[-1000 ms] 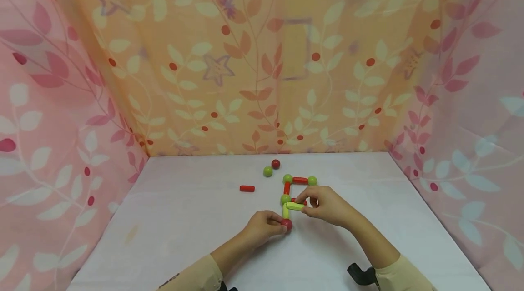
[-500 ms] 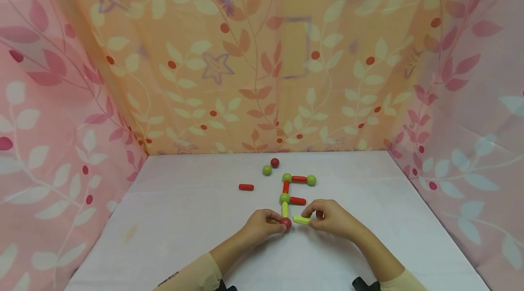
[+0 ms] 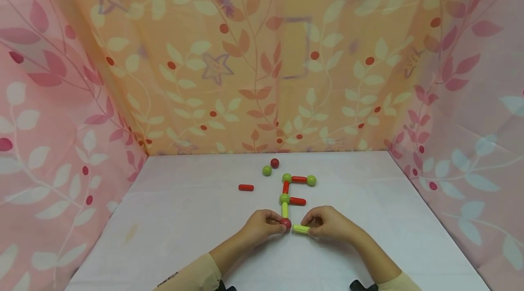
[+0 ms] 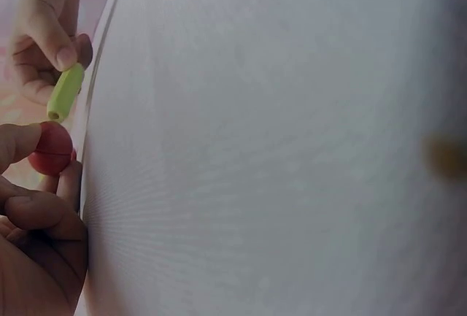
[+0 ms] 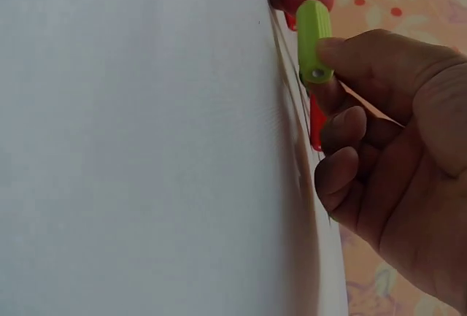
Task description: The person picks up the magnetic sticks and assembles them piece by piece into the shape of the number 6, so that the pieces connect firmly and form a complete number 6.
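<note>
Between thumb and fingers, my left hand (image 3: 262,226) pinches a red ball (image 3: 285,224) at the near end of a ball-and-rod figure. A yellow-green rod (image 3: 284,209) runs from that ball up to a green ball (image 3: 284,198). My right hand (image 3: 330,224) pinches a loose yellow-green rod (image 3: 300,229) just right of the red ball. In the left wrist view, the rod's end (image 4: 55,115) points at the red ball (image 4: 51,148), very close to it; whether they touch I cannot tell. The right wrist view shows a small metal tip in the rod's (image 5: 314,42) near end.
Farther up the figure are red rods (image 3: 299,179), a green corner ball (image 3: 286,178) and a green end ball (image 3: 311,180). One red rod (image 3: 297,201) has a free right end. A loose red rod (image 3: 246,188), green ball (image 3: 267,170) and red ball (image 3: 274,163) lie beyond.
My right hand has brought the yellow-green rod toward me, from over the lower red rod to beside the near red ball. The left hand keeps its hold on that ball.
</note>
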The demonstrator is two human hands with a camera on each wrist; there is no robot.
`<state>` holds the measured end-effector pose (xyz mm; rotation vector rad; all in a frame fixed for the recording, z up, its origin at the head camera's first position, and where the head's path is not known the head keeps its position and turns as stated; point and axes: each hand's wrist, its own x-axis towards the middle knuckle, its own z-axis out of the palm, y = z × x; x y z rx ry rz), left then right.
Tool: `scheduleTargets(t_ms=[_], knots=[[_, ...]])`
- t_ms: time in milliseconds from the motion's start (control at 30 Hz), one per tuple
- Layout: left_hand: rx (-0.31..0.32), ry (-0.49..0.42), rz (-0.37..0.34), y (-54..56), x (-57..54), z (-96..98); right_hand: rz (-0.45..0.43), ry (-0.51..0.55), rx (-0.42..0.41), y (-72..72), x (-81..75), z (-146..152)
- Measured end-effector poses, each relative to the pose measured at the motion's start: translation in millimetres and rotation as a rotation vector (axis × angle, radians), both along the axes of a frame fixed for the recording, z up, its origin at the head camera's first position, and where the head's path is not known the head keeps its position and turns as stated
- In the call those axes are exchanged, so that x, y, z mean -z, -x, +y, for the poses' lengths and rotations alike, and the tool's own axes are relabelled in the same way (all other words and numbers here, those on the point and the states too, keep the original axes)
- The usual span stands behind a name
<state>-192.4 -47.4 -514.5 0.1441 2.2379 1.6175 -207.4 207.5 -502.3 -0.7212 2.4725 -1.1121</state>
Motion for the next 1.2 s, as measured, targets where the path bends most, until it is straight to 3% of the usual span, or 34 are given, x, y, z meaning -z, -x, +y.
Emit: scheduleTargets(t_ms=[567, 800, 1200], knots=[[0.016, 0.033, -0.007, 0.4, 1.4, 1.8, 0.02, 0.018, 0.015, 1.2, 11.3, -2.1], [0.018, 0.048, 0.015, 0.8, 0.0, 3.0, 0.067, 0.031, 0.015, 1.9, 10.2, -0.8], [0.092, 0.099, 0.041, 5.6, -5.9, 1.4, 0.112, 0.021, 0.019, 4.1, 11.5, 0.8]])
